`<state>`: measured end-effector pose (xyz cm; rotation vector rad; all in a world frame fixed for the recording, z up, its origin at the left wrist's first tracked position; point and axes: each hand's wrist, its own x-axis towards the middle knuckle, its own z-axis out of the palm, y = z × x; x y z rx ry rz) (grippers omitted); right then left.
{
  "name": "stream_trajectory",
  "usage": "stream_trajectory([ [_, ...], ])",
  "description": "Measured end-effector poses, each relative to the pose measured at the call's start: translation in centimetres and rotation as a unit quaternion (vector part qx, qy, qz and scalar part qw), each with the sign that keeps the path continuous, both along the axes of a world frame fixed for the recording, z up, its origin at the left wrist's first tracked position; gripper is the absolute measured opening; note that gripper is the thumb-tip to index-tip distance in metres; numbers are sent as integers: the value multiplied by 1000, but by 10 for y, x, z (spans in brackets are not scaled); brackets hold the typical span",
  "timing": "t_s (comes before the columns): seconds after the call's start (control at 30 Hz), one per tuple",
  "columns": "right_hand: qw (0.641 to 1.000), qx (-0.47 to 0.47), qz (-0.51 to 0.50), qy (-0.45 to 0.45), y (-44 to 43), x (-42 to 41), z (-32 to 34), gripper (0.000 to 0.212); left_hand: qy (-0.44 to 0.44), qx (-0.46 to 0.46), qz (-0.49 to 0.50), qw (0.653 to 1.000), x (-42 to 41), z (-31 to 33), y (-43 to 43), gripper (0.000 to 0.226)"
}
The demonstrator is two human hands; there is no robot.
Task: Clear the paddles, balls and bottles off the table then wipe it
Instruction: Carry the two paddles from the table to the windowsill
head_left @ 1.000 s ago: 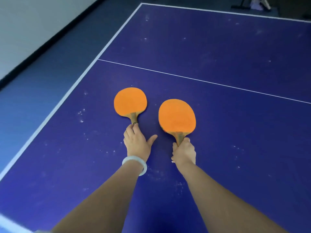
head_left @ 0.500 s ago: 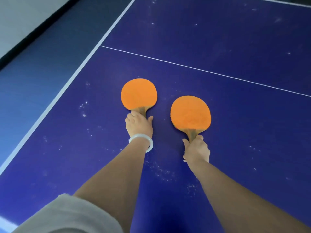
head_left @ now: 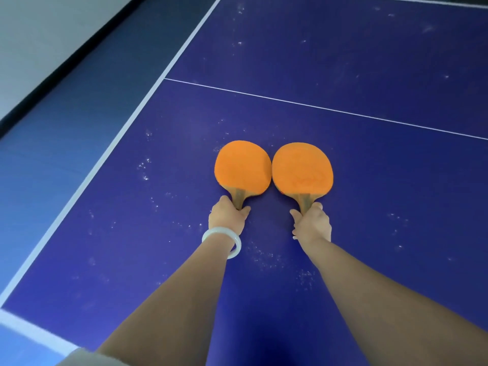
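paddles gripped by both hands, blade edges touching.

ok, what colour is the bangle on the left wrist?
White: a plain bangle, seen best in the head view.

A blue floor fills the side from 8 o'clock up to 11 o'clock, a broad diagonal band that darkens toward the top. A brighter patch of the same blue shows in the corner at 8 o'clock. Beyond it, in the corner at 10 o'clock, stands a pale grey-white wall. A thin black skirting strip runs along the wall's foot, slanting from the 9 o'clock edge up toward 11 o'clock, touching both wall and floor. Just below the centre, at about 6 o'clock, is a glossy white bangle, a smooth closed ring, tilted. At the bottom edge, toward 7 o'clock, a fold of pale beige sleeve shows, blurred.
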<state>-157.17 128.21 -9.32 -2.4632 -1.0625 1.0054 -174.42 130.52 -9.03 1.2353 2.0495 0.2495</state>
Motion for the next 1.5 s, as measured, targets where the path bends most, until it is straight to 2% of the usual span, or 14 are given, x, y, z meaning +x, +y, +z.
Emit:
stream_trajectory([
  [0.1, 999, 22, -4, 25, -19, -1, 8, 32, -80, -1, 3, 997, -2, 2, -26, 29],
  [0.17, 999, 28, 12, 31, -38, -1, 10, 30, -103, 3, -13, 995, 1, 2, -46, 29],
  [0.3, 999, 23, 25, 31, -87, 6, 14, 28, -109, 22, -24, 994, 12, 6, -89, 31],
  [0.5, 1000, 21, -8, 20, -140, 28, 24, 28, -117, 22, -37, 992, 25, 17, -129, 33],
  [0.83, 987, 54, -152, 15, -207, 34, 52, 25, -155, 11, -221, 963, 37, 33, -141, 29],
  [1.0, 963, 59, -262, -3, -264, 13, 57, 24, -155, -1, -341, 927, 48, 41, -157, 28],
  [1.17, 925, 52, -376, -13, -341, -9, 58, 24, -146, -10, -469, 871, 66, 48, -203, 33],
  [1.37, 855, 63, -514, -35, -455, -38, 60, 24, -151, -36, -595, 789, 88, 53, -292, 34],
  [1.5, 802, 61, -592, -56, -541, -72, 67, 24, -162, -61, -675, 717, 91, 56, -368, 22],
])
